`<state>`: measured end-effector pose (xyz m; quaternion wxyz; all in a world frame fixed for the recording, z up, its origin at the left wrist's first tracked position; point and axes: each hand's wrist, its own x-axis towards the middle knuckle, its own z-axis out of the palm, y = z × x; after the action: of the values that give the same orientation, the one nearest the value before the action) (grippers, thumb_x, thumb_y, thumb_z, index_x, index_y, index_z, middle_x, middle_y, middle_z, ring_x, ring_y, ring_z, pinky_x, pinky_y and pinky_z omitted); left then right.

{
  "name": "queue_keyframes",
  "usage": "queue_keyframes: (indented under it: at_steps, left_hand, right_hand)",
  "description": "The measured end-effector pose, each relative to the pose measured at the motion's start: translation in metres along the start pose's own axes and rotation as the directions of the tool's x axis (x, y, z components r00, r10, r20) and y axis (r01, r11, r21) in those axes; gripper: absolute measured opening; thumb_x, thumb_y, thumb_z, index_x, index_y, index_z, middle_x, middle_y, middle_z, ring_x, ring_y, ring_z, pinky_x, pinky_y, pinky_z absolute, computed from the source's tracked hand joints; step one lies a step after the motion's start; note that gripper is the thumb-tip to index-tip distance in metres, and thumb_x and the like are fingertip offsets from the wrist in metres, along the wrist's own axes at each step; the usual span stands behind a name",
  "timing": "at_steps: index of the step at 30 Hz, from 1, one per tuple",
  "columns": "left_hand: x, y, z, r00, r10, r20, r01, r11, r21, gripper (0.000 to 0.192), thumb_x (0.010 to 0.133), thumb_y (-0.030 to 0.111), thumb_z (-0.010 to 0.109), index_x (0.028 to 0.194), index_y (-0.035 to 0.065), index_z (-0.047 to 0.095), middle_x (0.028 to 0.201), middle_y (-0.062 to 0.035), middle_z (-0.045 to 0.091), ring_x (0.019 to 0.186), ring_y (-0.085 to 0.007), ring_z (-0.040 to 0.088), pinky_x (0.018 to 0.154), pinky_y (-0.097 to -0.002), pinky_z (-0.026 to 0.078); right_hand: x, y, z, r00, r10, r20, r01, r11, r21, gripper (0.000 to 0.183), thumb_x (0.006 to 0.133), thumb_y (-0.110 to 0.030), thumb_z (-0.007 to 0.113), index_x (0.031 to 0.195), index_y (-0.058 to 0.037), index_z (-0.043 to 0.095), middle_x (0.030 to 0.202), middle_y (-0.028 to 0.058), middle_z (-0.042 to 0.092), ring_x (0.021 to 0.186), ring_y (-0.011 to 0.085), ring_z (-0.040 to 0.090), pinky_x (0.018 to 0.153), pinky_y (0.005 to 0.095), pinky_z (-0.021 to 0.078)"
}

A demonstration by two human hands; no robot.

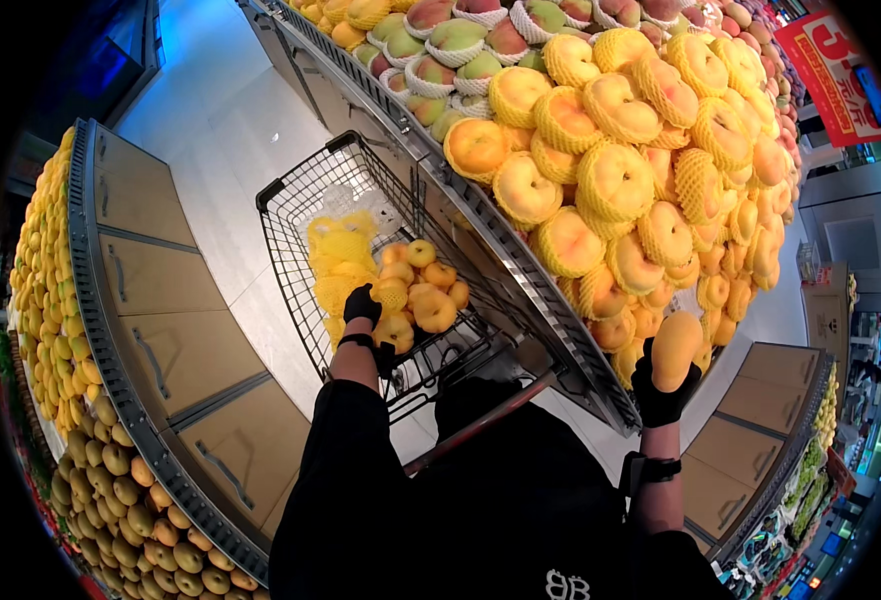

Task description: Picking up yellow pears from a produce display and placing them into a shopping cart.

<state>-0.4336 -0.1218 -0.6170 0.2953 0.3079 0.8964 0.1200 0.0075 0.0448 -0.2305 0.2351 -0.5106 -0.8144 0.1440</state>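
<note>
My right hand (662, 386), in a black glove, holds a bare yellow-orange peach (675, 351) at the lower corner of the display. Beside it rises a heap of flat peaches (614, 180), many in yellow foam nets. My left hand (363, 306), also gloved, is over the wire shopping cart (279, 259), at the edge of a pile of yellow foam nets (341, 251); whether its fingers grip a net cannot be told. Loose peaches (434, 307) lie in the cart to the right of that hand. White foam nets (373, 210) lie at the cart's far end.
The cart stands against the metal edge (515, 262) of the fruit display, its handle (478, 424) close to my body. Green-red mangoes (455, 41) lie beyond the peaches. On the left is another stand with drawers (159, 274), yellow fruit (50, 300) and brown pears (117, 487). A red price sign (834, 82) hangs at right.
</note>
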Motion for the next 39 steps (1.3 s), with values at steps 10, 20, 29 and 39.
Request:
queue_keyframes:
  at_steps: [10,20,29,39]
  left_hand:
    - [0.010,0.027,-0.021,0.995,0.044,0.092,-0.056,0.989,0.136,0.030,0.078,0.026,0.062,0.106,0.0164,0.071,0.109,-0.0118,0.067,0.101,-0.0309,0.062,0.089,-0.0398,0.050]
    - [-0.042,0.112,-0.130,0.910,0.279,-0.307,-0.333,0.932,-0.141,0.043,0.082,0.035,0.065,0.107,-0.0003,0.065,0.103,-0.0203,0.067,0.097,-0.0340,0.064,0.085,-0.0390,0.050]
    - [-0.210,0.316,-0.221,0.843,0.450,-0.294,-0.530,0.785,-0.320,0.037,0.091,0.031,0.058,0.112,0.0008,0.063,0.095,-0.0249,0.065,0.090,-0.0374,0.064,0.075,-0.0385,0.052]
    - [-0.372,0.512,-0.208,0.421,0.841,-0.341,-0.892,0.452,0.015,0.019,0.090,0.018,0.056,0.081,0.0009,0.056,0.063,-0.0209,0.054,0.063,-0.0410,0.057,0.054,-0.0466,0.044]
  right_hand:
    - [0.009,0.010,0.015,0.999,-0.038,-0.005,0.038,0.996,-0.075,0.026,0.069,-0.003,0.067,0.095,-0.0013,0.070,0.086,0.0085,0.071,0.077,0.0159,0.066,0.070,0.0304,0.0503]
    - [0.014,0.006,-0.022,0.989,-0.089,0.121,0.093,0.995,-0.029,0.027,0.068,-0.014,0.076,0.094,-0.0055,0.070,0.084,0.0100,0.071,0.077,0.0240,0.069,0.067,0.0328,0.0539]
    - [0.005,0.035,-0.079,0.927,-0.032,0.374,-0.340,0.348,0.874,0.066,0.079,-0.019,0.073,0.134,0.0016,0.043,0.130,0.0134,0.055,0.119,0.0221,0.054,0.096,0.0361,0.0473]
    - [0.017,0.046,-0.204,0.978,-0.114,0.176,-0.190,-0.123,0.974,0.094,0.072,-0.024,0.071,0.149,-0.0024,0.020,0.144,0.0137,0.040,0.132,0.0263,0.040,0.109,0.0387,0.0324]
